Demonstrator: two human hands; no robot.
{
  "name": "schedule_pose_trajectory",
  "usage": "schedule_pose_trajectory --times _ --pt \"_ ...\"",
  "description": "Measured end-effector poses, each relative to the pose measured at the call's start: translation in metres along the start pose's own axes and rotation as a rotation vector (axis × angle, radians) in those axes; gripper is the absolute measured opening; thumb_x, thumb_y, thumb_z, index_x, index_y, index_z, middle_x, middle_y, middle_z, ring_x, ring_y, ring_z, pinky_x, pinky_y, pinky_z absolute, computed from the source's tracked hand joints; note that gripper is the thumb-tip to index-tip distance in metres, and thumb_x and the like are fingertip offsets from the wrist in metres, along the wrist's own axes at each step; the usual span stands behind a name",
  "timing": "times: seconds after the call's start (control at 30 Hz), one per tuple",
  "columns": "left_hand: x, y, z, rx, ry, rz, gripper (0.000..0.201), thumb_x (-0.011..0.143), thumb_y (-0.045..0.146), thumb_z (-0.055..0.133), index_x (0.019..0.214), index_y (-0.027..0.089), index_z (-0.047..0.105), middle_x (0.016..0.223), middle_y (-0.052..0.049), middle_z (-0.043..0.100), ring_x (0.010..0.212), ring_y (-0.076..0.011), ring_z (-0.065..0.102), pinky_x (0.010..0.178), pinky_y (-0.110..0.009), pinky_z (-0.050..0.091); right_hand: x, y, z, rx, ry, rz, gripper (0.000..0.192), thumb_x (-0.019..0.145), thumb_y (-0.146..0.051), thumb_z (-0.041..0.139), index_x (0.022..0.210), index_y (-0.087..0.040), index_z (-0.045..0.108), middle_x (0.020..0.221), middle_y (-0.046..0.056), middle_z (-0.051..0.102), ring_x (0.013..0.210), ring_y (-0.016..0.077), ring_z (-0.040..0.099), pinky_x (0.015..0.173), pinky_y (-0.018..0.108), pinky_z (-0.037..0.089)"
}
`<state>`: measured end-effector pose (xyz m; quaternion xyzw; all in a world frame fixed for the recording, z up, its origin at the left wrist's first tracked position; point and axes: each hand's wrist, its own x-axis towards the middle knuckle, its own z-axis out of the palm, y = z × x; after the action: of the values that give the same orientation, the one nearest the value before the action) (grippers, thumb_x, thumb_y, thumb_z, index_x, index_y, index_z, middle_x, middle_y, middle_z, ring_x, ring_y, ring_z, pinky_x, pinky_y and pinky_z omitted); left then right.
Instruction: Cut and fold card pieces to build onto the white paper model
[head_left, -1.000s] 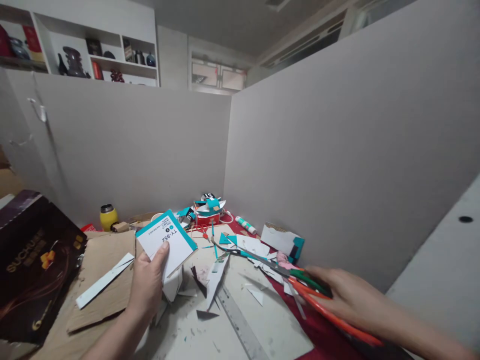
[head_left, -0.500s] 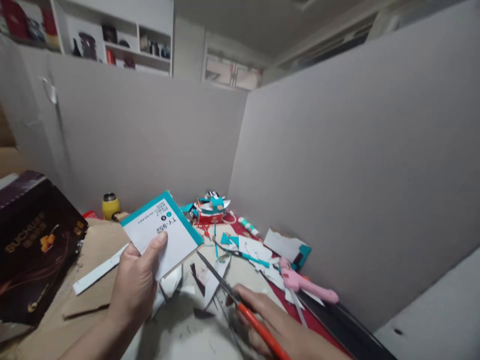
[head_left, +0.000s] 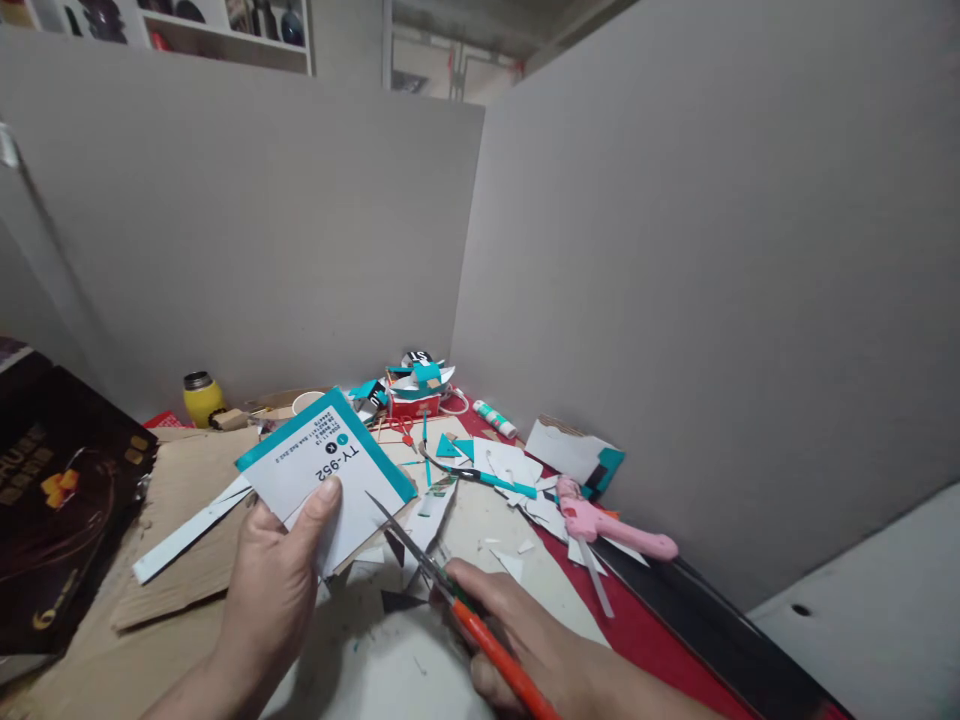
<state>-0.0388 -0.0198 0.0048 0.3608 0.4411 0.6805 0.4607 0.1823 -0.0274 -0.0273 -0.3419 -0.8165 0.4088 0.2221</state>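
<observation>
My left hand (head_left: 281,565) grips a white card with teal edges (head_left: 352,505), thumb on top, fingers hidden beneath. The print "TY-952" on it shows upside down. My right hand (head_left: 517,625) is closed around orange-handled scissors (head_left: 491,640). Their upper blade reaches over the card's lower right part; where the other blade lies is hard to see. Below both hands, paper scraps (head_left: 431,520) and a dark triangular scrap (head_left: 401,600) lie on the pale tabletop (head_left: 390,665).
A pink glue gun (head_left: 607,525) lies at right, near a torn white-and-teal box piece (head_left: 574,455). Farther back are a small paper construction on a red box (head_left: 416,400) and a yellow jar (head_left: 202,400). Cardboard (head_left: 187,520) and a dark printed box (head_left: 67,500) occupy the left. Grey partitions (head_left: 675,250) enclose the table.
The scissors' blade has come up and left, from beside the card's lower corner to over the card. The camera view has tilted down and shifted slightly right.
</observation>
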Motion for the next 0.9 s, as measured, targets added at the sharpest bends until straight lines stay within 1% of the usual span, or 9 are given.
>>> schedule_pose_trajectory --times 0.17,0.33,0.43,0.57,0.63,0.7,0.77,0.8,0.9 --pt "0.001 0.0 0.001 0.009 0.003 -0.015 0.055 0.071 0.038 0.076 0.121 0.019 0.064 0.106 -0.008 0.074 0.094 -0.0274 0.07 0.091 -0.04 0.053 -0.002 0.006 0.0 0.049 -0.019 -0.005 0.022 0.073 -0.036 0.055 0.085 -0.021 0.043 0.07 -0.005 0.041 0.062 0.0124 0.034 0.056 0.024 0.032" --pt "0.0 -0.002 0.003 -0.037 0.029 -0.008 0.057 0.07 0.041 0.076 0.12 0.017 0.064 0.107 -0.01 0.073 0.094 -0.0272 0.069 0.09 -0.04 0.053 -0.003 0.012 0.002 0.108 -0.061 0.007 0.03 0.077 -0.045 0.055 0.092 -0.021 0.046 0.067 -0.005 0.04 0.057 0.0111 0.031 0.052 0.023 0.031" --pt "-0.002 -0.003 0.004 -0.024 0.045 -0.009 0.056 0.067 0.041 0.078 0.115 0.014 0.067 0.102 -0.011 0.075 0.091 -0.0277 0.069 0.086 -0.04 0.054 -0.003 0.016 0.007 0.135 -0.01 -0.018 0.039 0.078 -0.055 0.054 0.095 -0.02 0.048 0.068 -0.004 0.041 0.059 0.0114 0.032 0.054 0.023 0.033" --pt "-0.003 -0.003 0.002 0.023 -0.005 -0.002 0.05 0.066 0.037 0.078 0.108 0.013 0.069 0.092 -0.01 0.075 0.086 -0.0274 0.069 0.081 -0.038 0.056 -0.002 0.028 0.014 0.274 0.067 -0.022 0.052 0.081 -0.068 0.044 0.099 -0.019 0.048 0.065 -0.005 0.038 0.056 0.011 0.03 0.053 0.024 0.032" --pt "-0.004 -0.002 0.002 0.08 -0.048 -0.019 0.044 0.065 0.037 0.077 0.101 0.013 0.071 0.086 -0.009 0.075 0.079 -0.026 0.069 0.074 -0.035 0.057 -0.001 0.034 0.016 0.366 0.094 0.006 0.057 0.081 -0.073 0.039 0.102 -0.02 0.047 0.065 -0.005 0.038 0.054 0.0109 0.03 0.05 0.023 0.03" --pt "-0.004 0.001 0.003 0.178 -0.069 -0.067 0.04 0.064 0.042 0.077 0.091 0.012 0.073 0.075 -0.008 0.074 0.066 -0.0244 0.068 0.064 -0.034 0.057 -0.001 0.036 0.014 0.398 0.114 0.002 0.061 0.078 -0.076 0.041 0.103 -0.021 0.047 0.066 -0.004 0.04 0.055 0.0116 0.033 0.05 0.023 0.032" --pt "-0.006 0.005 0.005 0.293 -0.026 -0.114 0.041 0.065 0.047 0.075 0.086 0.012 0.073 0.066 -0.008 0.072 0.057 -0.0233 0.066 0.059 -0.032 0.056 -0.001 0.035 0.01 0.36 0.124 -0.031 0.06 0.075 -0.076 0.045 0.101 -0.022 0.048 0.069 -0.002 0.044 0.058 0.013 0.037 0.054 0.025 0.036" --pt "-0.007 0.007 0.005 0.335 0.017 -0.122 0.042 0.066 0.049 0.073 0.088 0.013 0.073 0.068 -0.009 0.073 0.056 -0.0229 0.066 0.059 -0.032 0.056 -0.002 0.033 0.008 0.326 0.129 -0.05 0.057 0.076 -0.074 0.047 0.101 -0.023 0.049 0.072 -0.001 0.046 0.06 0.0137 0.039 0.057 0.025 0.038" --pt "-0.014 0.008 0.005 0.373 0.132 -0.11 0.045 0.074 0.05 0.066 0.106 0.018 0.069 0.092 -0.009 0.075 0.062 -0.0226 0.07 0.063 -0.032 0.057 -0.002 0.029 0.007 0.245 0.127 -0.093 0.052 0.078 -0.068 0.051 0.102 -0.022 0.049 0.078 0.0 0.05 0.065 0.0144 0.042 0.062 0.026 0.041"
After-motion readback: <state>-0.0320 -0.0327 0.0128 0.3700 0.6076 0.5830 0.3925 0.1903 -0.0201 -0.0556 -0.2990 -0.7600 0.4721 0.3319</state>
